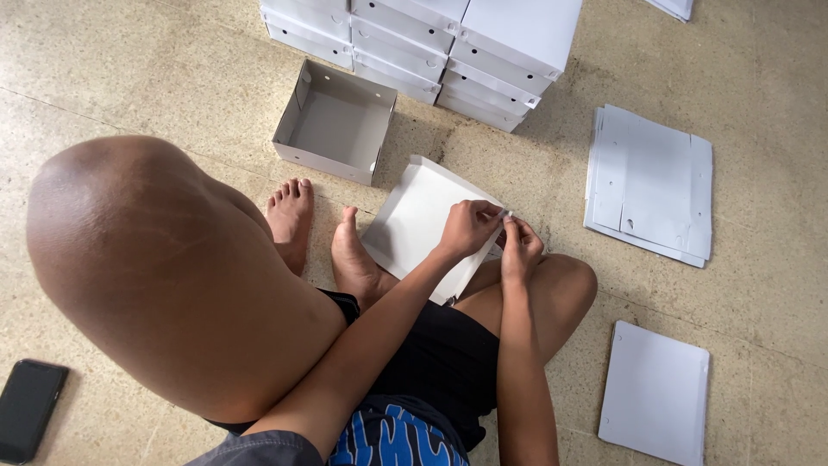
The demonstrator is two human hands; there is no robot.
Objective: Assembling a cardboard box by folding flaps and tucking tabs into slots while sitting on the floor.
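Together, the left hand (466, 226) and right hand (520, 243) pinch one corner of the half-folded white cardboard box (418, 220), each grip clenched there, propped against the shins above the floor (129, 78) to steady it.

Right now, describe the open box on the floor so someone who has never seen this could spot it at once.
Start at the stack of closed white boxes at the top of the view. Just in front of its left end, beyond the person's feet, sits the open box. It alone is assembled yet lidless, showing a grey inside, unlike the flat cardboard sheets to the right.
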